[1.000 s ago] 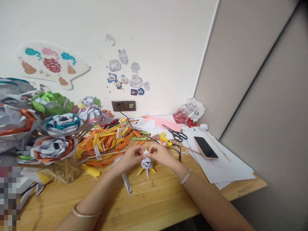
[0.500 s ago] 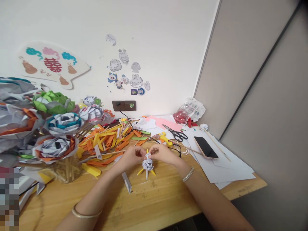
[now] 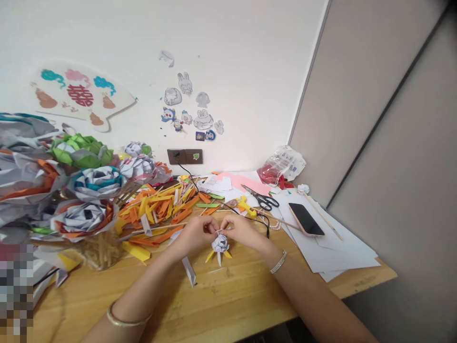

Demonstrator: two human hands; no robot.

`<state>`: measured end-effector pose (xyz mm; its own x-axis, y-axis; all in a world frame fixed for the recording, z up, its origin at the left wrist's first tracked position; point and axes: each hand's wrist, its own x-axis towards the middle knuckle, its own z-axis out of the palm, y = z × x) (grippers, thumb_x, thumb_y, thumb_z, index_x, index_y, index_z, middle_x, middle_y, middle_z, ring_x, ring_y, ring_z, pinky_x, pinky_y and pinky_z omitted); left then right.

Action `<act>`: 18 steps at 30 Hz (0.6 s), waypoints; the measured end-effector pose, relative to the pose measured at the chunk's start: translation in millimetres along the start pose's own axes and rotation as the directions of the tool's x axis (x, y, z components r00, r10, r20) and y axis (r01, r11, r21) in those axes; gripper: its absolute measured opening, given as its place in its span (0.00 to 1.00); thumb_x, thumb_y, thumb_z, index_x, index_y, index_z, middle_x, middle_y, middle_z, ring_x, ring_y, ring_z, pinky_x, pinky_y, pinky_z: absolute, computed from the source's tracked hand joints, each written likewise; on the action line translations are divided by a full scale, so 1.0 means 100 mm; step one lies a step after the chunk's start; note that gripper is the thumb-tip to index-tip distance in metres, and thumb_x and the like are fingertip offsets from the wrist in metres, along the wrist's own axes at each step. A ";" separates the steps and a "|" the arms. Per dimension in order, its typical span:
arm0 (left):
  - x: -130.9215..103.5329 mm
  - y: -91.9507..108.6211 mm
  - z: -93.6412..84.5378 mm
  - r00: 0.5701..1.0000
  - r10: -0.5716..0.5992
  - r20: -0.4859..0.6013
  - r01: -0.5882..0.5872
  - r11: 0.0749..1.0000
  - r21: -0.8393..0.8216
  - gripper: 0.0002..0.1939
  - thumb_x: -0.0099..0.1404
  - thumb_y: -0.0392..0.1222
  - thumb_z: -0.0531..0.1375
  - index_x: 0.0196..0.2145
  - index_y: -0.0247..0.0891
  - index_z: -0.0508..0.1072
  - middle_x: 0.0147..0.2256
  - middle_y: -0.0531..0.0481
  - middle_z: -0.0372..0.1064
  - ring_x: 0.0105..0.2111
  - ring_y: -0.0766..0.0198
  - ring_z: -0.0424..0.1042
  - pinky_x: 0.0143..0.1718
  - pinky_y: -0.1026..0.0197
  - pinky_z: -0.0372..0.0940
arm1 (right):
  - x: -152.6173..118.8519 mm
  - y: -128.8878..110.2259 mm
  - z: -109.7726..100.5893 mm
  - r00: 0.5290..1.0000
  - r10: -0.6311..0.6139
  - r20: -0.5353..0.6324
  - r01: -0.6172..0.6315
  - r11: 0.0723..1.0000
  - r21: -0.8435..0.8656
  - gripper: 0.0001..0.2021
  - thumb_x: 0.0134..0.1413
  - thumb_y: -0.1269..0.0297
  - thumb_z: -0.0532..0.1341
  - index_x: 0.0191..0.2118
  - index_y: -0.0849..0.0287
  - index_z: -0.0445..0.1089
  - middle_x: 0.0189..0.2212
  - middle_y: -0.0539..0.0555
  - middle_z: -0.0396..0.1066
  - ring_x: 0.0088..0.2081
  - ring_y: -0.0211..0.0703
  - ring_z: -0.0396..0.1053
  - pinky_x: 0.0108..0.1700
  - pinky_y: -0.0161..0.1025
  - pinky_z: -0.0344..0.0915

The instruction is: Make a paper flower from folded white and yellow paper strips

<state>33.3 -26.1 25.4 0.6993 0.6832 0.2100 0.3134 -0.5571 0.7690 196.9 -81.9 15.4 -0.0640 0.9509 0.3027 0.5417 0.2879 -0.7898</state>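
Note:
A small white paper flower with yellow and white folded strips pointing out toward me is at the middle of the table. My left hand pinches its far edge from the left. From the right, my right hand pinches the same edge, fingertips close to those of the left. The far side of the flower is partly hidden by my fingers. A folded white paper strip lies on the wood just left of the flower.
Orange and yellow folded strips are heaped behind my left hand. Large paper flowers crowd the left. A yellow glue gun, black-handled scissors, a phone and white sheets lie to the right.
My fingertips have drawn closer together at the flower's far edge. The yellow tip that stuck up between them is no longer visible. The view has shifted slightly.

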 end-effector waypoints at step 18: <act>0.06 -0.07 -0.10 0.978 -0.120 0.170 0.187 0.867 -0.462 0.17 0.46 0.50 0.65 0.25 0.33 0.67 0.20 0.56 0.66 0.21 0.71 0.64 0.25 0.67 0.58 | 0.00 -0.05 0.01 0.971 -0.235 -0.048 0.229 0.968 -0.104 0.05 0.45 0.75 0.61 0.29 0.58 0.72 0.27 0.50 0.71 0.30 0.38 0.67 0.35 0.34 0.61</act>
<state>29.2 -13.7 27.2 0.7555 0.6551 0.0101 0.1056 -0.1369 0.9849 193.7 -83.4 18.8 -0.1490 0.8499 0.5055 0.5965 0.4850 -0.6396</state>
